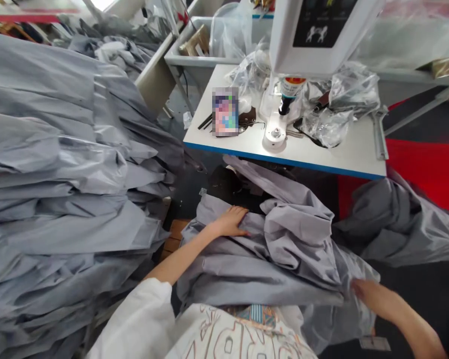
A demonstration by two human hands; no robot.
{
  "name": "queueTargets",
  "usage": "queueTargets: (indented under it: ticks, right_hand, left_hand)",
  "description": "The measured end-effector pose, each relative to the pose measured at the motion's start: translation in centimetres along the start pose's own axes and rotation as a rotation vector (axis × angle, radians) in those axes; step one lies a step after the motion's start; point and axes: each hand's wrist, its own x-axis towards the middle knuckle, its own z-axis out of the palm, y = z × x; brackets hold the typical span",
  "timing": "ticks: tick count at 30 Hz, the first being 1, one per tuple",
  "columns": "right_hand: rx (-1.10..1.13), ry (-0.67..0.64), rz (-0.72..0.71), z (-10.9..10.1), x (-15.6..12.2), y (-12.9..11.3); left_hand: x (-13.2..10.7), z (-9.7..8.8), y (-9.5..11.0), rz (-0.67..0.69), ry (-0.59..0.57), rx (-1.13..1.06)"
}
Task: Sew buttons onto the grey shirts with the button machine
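Note:
My left hand (230,222) lies on a heap of grey, slightly shiny fabric (277,269) in my lap, its fingers resting on the upper folds. At the heap's lower right, my right hand (370,296) grips the fabric's edge, with the fingertips partly hidden in the folds. More of the same cloth (396,224) trails off to the right. A tall stack of folded grey garments (60,164) fills the left side.
Ahead stands a white, blue-edged table (359,149) with a white machine (322,35), crumpled plastic bags (333,104) and a phone with a blurred screen (225,111). A grey bin (194,60) sits behind it. A red mat (430,169) lies to the right.

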Motion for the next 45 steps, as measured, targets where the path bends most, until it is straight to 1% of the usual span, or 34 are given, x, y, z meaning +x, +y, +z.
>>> queueTargets:
  ticks: [1,2,3,4,5,6,8,9,10,12,14,15,17,19,21,22,23,25,27,29,30,31,32,33,34,35,36,37,38,39,40,42,44,45]
  right_hand:
    - [-0.025,0.062,-0.008,-1.3,0.9,-2.1]
    - [-0.035,0.216,-0.058,-2.8,1.9,-4.8]
    - [-0.035,0.354,-0.146,-4.3,2.9,-7.9]
    - [-0.015,0.487,-0.234,-5.7,4.0,-11.1]
    - [0.011,0.553,-0.341,-6.8,5.1,-14.3]
    - [0.016,0.561,-0.470,-7.6,6.2,-17.3]
    - [-0.031,0.462,-0.683,-8.0,8.6,-22.0]
    - [-0.079,0.380,-0.764,-7.8,9.9,-23.7]
    - [-0.120,0.265,-0.847,-7.4,11.3,-24.9]
    - [-0.186,-0.009,-0.938,-6.5,13.8,-26.0]
    - [-0.236,-0.208,-0.962,-6.2,15.2,-25.8]
    - [-0.245,-0.253,-0.964,-6.4,15.3,-25.3]
    - [-0.206,-0.244,-0.954,-7.6,14.1,-23.6]
    - [-0.092,-0.178,-0.875,-9.2,11.4,-21.1]
    - [0.027,-0.122,-0.728,-10.2,7.9,-18.0]
    - [0.064,-0.131,-0.656,-10.2,6.2,-16.4]
    - [0.082,-0.147,-0.574,-9.8,4.6,-14.9]
    - [0.088,-0.230,-0.434,-8.1,2.4,-12.4]
    - [0.090,-0.404,-0.346,-5.9,1.4,-11.0]
    - [0.090,-0.577,-0.287,-4.2,1.6,-10.8]
    - [0.071,-0.600,-0.264,-3.7,2.0,-11.3]
    - [0.027,-0.548,-0.243,-3.4,2.7,-12.1]
    - [-0.039,-0.427,-0.233,-3.2,3.5,-13.2]
    - [-0.115,-0.265,-0.243,-3.2,4.5,-14.6]
    - [-0.188,-0.086,-0.269,-3.2,5.5,-16.1]
    - [-0.237,0.041,-0.337,-3.2,6.5,-17.7]
    - [-0.255,0.107,-0.433,-3.0,7.4,-19.3]
    - [-0.250,0.092,-0.542,-2.8,8.2,-20.7]
    - [-0.231,0.026,-0.644,-2.4,9.0,-21.9]
    - [-0.205,-0.059,-0.719,-1.9,9.6,-22.9]
    - [-0.178,-0.154,-0.768,-1.5,10.0,-23.6]
    - [-0.129,-0.305,-0.780,-0.7,10.6,-24.4]
    - [-0.076,-0.405,-0.711,-0.6,10.8,-24.9]
    - [-0.045,-0.431,-0.671,-0.9,10.8,-25.2]
  left_hand:
    - [0.3,0.3,0.2,0.009,-0.056,0.015]
    - [0.4,0.4,0.8,0.021,-0.081,0.045]
    - [0.1,0.3,1.7,0.049,-0.073,0.088]
    - [-0.5,0.1,2.7,0.097,-0.034,0.137]
    - [-1.5,-0.2,3.9,0.163,0.029,0.190]
    - [-2.9,-0.4,5.1,0.247,0.084,0.237]
    - [-6.3,-0.7,7.3,0.412,0.143,0.308]
    - [-8.2,-0.7,8.2,0.485,0.143,0.328]
    - [-10.1,-0.5,8.8,0.536,0.131,0.340]
    - [-13.6,0.1,9.1,0.546,0.026,0.338]
    - [-16.7,0.7,8.4,0.416,-0.153,0.278]
    - [-18.0,0.9,7.8,0.305,-0.236,0.225]
    - [-20.2,1.3,6.2,0.038,-0.337,0.125]
    - [-21.8,1.6,4.7,-0.206,-0.357,0.067]
    - [-22.7,1.7,3.6,-0.369,-0.339,0.046]
    - [-22.8,1.6,3.2,-0.418,-0.325,0.030]
    - [-22.7,1.3,2.9,-0.442,-0.309,0.006]
    - [-22.0,0.4,2.7,-0.423,-0.306,-0.078]
    - [-20.4,-0.9,2.6,-0.306,-0.385,-0.228]
    - [-17.9,-1.8,2.4,-0.164,-0.433,-0.306]
    - [-16.4,-2.1,2.2,-0.111,-0.390,-0.268]
    - [-14.8,-2.1,1.8,-0.085,-0.282,-0.170]
    - [-13.0,-2.0,1.4,-0.058,-0.159,-0.059]
    - [-11.2,-1.8,0.9,-0.004,-0.057,0.033]
    - [-9.4,-1.6,0.2,0.065,-0.013,0.087]
    - [-7.8,-1.3,-0.5,0.132,-0.035,0.111]
    - [-6.3,-1.1,-1.2,0.169,-0.104,0.120]
    - [-5.0,-1.0,-1.9,0.174,-0.194,0.129]
    - [-4.0,-1.0,-2.5,0.163,-0.276,0.138]
    - [-3.3,-1.1,-2.9,0.141,-0.334,0.149]
    - [-2.9,-1.5,-3.2,0.122,-0.354,0.162]
    - [-3.3,-2.6,-3.2,0.110,-0.293,0.190]
    - [-4.7,-4.4,-2.7,0.116,-0.161,0.234]
    - [-5.7,-5.5,-2.3,0.117,-0.088,0.260]
